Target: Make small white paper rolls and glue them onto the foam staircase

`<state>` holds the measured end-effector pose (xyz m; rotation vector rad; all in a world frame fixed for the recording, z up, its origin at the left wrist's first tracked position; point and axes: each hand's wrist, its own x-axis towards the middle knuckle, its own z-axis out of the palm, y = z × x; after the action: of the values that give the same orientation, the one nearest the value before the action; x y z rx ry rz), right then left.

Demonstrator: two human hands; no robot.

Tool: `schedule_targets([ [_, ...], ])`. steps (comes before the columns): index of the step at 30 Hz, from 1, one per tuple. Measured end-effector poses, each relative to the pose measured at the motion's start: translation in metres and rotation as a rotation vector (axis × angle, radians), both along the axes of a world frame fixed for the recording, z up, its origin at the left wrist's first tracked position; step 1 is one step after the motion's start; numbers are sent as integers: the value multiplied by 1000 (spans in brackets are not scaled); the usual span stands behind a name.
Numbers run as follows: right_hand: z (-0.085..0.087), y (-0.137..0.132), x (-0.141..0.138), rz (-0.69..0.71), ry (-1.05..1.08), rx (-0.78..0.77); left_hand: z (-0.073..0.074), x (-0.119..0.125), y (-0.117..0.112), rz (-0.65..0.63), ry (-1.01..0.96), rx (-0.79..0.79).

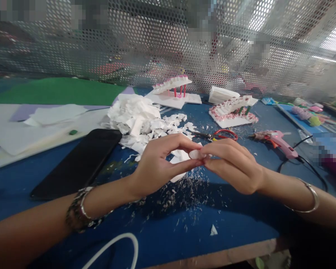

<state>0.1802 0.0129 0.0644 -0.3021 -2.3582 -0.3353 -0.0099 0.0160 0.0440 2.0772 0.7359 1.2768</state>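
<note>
A small piece of white paper [195, 154] is pinched between my two hands above the table. My left hand [162, 160] grips its left side with thumb and forefinger. On the other side, the fingertips of my right hand [235, 162] close on the same piece and hide part of it. Below lie a larger white scrap [179, 176] and many tiny white shreds [184, 196] scattered on the blue surface. Just behind my hands rest scissors with red handles [225, 134]. A heap of torn white paper [137, 112] lies beyond my left hand.
A black phone-like slab [81, 164] lies at left, near white sheets [44, 127] and a green sheet [61, 91]. Two small stair models [176, 87] [235, 110] stand behind. At right is a pink glue gun [282, 144] with a black cord. A perforated metal screen [156, 45] closes the back.
</note>
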Motion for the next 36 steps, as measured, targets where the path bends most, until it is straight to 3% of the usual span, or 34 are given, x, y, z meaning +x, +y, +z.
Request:
schedule_targets([
  [6, -3, 5, -2, -1, -31, 35, -2, 0, 2, 11, 17, -34],
  [11, -5, 13, -4, 6, 105, -260, -5, -3, 11, 53, 83, -31],
  [16, -7, 17, -2, 46, -86, -446, -6, -3, 15, -24, 208, -132],
  [22, -17, 13, -1, 54, -91, -372, -16, 5, 9, -198, 19, -312],
  [29, -28, 11, -4, -83, -132, -330, -36, 15, 3, -207, -112, -497],
  [36, -3, 15, -1, -102, -131, -844, -37, 11, 4, -132, 3, -484],
])
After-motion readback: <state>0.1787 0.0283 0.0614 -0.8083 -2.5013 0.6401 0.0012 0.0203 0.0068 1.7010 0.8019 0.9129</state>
